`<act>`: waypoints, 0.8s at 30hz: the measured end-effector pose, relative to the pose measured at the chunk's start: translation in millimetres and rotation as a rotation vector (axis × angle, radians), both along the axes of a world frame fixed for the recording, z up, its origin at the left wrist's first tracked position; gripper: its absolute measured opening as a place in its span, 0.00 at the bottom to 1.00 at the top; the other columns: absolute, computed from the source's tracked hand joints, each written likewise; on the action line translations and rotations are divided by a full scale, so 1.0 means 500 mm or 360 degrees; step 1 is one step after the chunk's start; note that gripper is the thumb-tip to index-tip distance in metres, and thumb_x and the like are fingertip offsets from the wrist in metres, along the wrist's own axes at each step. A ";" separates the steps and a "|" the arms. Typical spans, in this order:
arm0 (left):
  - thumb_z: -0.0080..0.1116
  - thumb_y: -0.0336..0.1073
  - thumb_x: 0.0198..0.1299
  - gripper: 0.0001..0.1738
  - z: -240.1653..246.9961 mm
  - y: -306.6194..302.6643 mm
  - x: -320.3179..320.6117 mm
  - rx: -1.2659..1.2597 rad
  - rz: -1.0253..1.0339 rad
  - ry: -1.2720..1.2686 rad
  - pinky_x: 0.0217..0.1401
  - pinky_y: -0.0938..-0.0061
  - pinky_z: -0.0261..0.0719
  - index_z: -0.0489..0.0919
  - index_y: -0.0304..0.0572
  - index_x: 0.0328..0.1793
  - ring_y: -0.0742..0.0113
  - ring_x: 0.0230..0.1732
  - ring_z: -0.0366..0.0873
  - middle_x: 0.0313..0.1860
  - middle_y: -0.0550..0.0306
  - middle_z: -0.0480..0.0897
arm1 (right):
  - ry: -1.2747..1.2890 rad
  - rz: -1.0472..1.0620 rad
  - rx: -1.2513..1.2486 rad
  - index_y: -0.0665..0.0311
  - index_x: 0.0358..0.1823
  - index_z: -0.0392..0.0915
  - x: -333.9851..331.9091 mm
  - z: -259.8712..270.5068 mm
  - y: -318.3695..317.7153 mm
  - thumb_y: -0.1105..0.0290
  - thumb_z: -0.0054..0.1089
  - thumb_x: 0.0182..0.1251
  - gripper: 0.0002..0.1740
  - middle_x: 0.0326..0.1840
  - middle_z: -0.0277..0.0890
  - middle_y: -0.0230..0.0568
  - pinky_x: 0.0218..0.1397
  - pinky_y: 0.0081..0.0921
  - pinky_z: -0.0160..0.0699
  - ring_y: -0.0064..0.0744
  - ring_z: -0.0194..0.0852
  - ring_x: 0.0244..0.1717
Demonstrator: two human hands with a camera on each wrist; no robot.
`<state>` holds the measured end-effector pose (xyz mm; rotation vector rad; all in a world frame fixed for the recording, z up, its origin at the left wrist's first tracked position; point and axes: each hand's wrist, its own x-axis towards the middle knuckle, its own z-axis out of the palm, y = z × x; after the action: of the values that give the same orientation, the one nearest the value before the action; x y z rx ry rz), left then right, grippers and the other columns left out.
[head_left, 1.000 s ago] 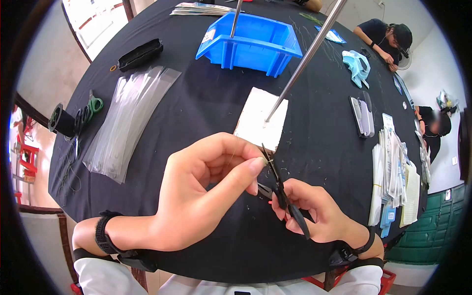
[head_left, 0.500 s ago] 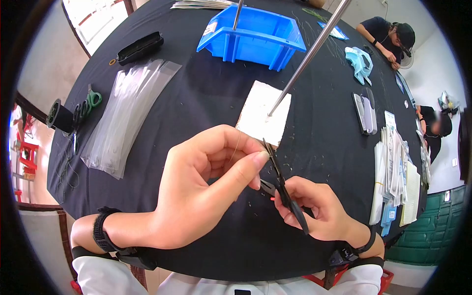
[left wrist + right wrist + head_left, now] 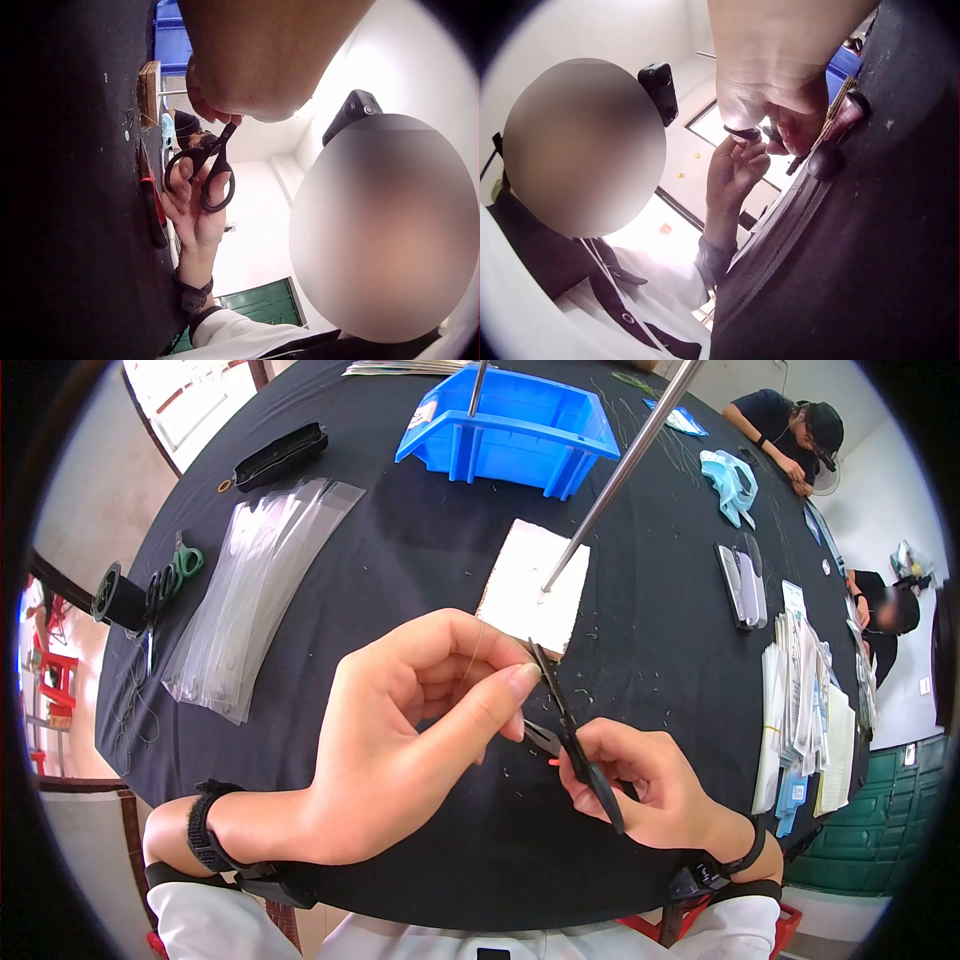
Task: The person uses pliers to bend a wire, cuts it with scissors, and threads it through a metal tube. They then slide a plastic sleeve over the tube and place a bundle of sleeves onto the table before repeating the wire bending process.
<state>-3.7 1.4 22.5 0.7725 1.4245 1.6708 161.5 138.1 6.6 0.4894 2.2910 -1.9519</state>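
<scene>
In the head view my left hand (image 3: 410, 740) pinches a thin thread (image 3: 472, 660) between thumb and forefinger. My right hand (image 3: 640, 780) grips black scissors (image 3: 562, 705) by their handles, the blades pointing up beside the left fingertips. The left wrist view shows the right fingers through the loops of the scissors (image 3: 217, 161). Pliers with red and black handles (image 3: 153, 196) lie on the black cloth below. Behind the hands stands a white block (image 3: 535, 585) with a metal rod (image 3: 610, 495) rising from it. Whether the blades touch the thread I cannot tell.
A blue bin (image 3: 510, 435) stands behind the block. Clear plastic sleeves (image 3: 255, 590), a thread spool (image 3: 118, 600) and green-handled scissors (image 3: 187, 562) lie left. A stapler (image 3: 741, 585), a light-blue mask (image 3: 730, 485) and packets (image 3: 795, 710) are at the right. Two people sit beyond.
Both hands have shifted slightly up and left in the head view, along with the scissors. The left hand still pinches the thread and the right hand still holds the scissors.
</scene>
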 end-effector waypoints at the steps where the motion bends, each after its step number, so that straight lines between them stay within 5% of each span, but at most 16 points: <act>1: 0.53 0.31 0.63 0.06 0.000 0.000 0.000 -0.0001 0.0001 0.0002 0.27 0.88 0.68 0.74 0.33 0.40 0.81 0.26 0.72 0.26 0.61 0.77 | 0.0000 -0.0004 0.0007 0.70 0.41 0.72 0.000 -0.002 0.000 0.78 0.58 0.58 0.11 0.31 0.72 0.34 0.36 0.14 0.69 0.17 0.69 0.31; 20: 0.54 0.29 0.62 0.06 -0.007 0.002 0.001 0.0014 0.0026 0.0013 0.27 0.88 0.69 0.74 0.33 0.40 0.81 0.24 0.72 0.25 0.61 0.77 | -0.0063 0.0002 -0.0067 0.71 0.42 0.72 0.002 -0.001 0.003 0.76 0.57 0.60 0.10 0.27 0.72 0.33 0.33 0.14 0.69 0.16 0.70 0.28; 24: 0.54 0.29 0.62 0.06 -0.006 0.002 0.001 0.0004 0.0015 0.0020 0.26 0.88 0.68 0.75 0.32 0.40 0.81 0.24 0.72 0.25 0.61 0.77 | 0.0157 -0.0135 0.0041 0.66 0.38 0.73 0.007 -0.017 0.001 0.74 0.59 0.59 0.08 0.24 0.75 0.29 0.19 0.10 0.54 0.08 0.60 0.18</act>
<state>-3.2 2.6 19.5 0.7803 1.4372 1.6775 165.1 138.5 -2.1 0.5124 2.3949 -2.0313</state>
